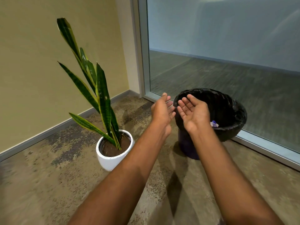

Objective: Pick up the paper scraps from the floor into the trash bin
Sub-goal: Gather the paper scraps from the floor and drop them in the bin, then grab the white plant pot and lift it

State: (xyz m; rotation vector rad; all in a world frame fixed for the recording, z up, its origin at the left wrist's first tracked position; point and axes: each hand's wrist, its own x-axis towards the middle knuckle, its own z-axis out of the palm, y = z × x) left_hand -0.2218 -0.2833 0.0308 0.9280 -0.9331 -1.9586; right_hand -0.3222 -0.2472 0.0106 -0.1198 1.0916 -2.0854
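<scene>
My left hand (162,109) and right hand (194,113) hover wide open at the trash bin (238,111). Mottled floor (48,184) lies beneath it, and a glass wall (227,46) stands behind it.

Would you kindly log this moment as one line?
left hand: open | right hand: open, above bin | scrap: in bin

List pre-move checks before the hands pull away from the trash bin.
1. Left hand empty: ok, fingers straight, nothing held.
2. Right hand empty: ok, palm up, bare.
3. Trash bin upright, liner over rim: ok.
4. Drop landed in bin: ok, white-and-purple scrap lies inside.
5. Floor free of scraps: cannot tell; none in view, rest unseen.
6. Potted plant upright: ok.
</scene>
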